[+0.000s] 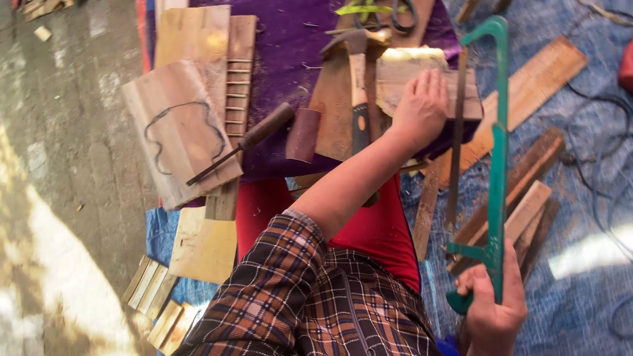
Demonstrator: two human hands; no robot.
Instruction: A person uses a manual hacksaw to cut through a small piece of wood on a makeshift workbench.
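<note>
The left hand (419, 109) lies flat and open, fingers spread, pressing on a pale wood block (402, 74) that rests on the purple cloth (283, 59). The right hand (493, 315) is closed around the handle of a green hacksaw (498, 165), low at the right side of the view. The saw frame stands almost upright, and its thin dark blade (456, 138) meets the right end of the block, just beside the fingers of the left hand.

A hammer (357, 86) lies on a board touching the block on its left side. Further left, a file with a wooden handle (244, 142) rests across a board with a black curved line drawn on it (178, 132). Behind it is a narrow strip with many cut slots (237, 86). Several long wood planks (527, 191) lie under the saw on a blue tarp (580, 290). The checked sleeve (290, 290) and red clothing (369, 231) cover the near edge of the cloth. The tools at the top edge are cut off and hard to identify, and bright sunlight washes out the floor (66, 198) at the left.
</note>
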